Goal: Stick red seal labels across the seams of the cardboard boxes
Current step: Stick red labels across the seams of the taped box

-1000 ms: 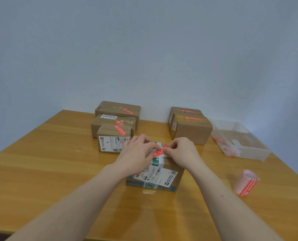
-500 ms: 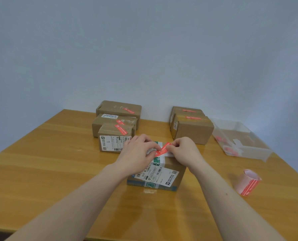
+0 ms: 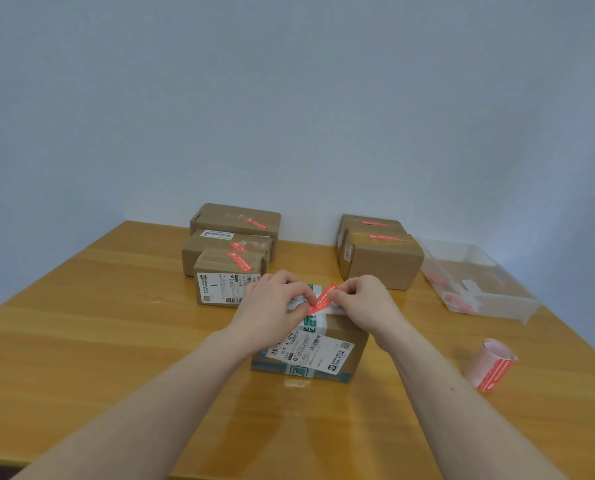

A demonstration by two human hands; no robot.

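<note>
Now, hands: my left hand [image 3: 272, 306] and right hand [image 3: 365, 301] each pinch an end of the red seal label [image 3: 321, 299].
Label: on top of the nearest cardboard box [image 3: 341, 344], between both hands.
Label roll [image 3: 492, 365]: on the tabletop [image 3: 81, 341], right of my right hand.

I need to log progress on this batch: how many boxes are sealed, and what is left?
Done: five boxes at the back, three on the left and two on the right, each show a red label on top. In hand: the left hand and right hand pinch a red seal label over the near box, not yet pressed flat. Left: smoothing it across the seam. No unlabelled box shows.
</note>
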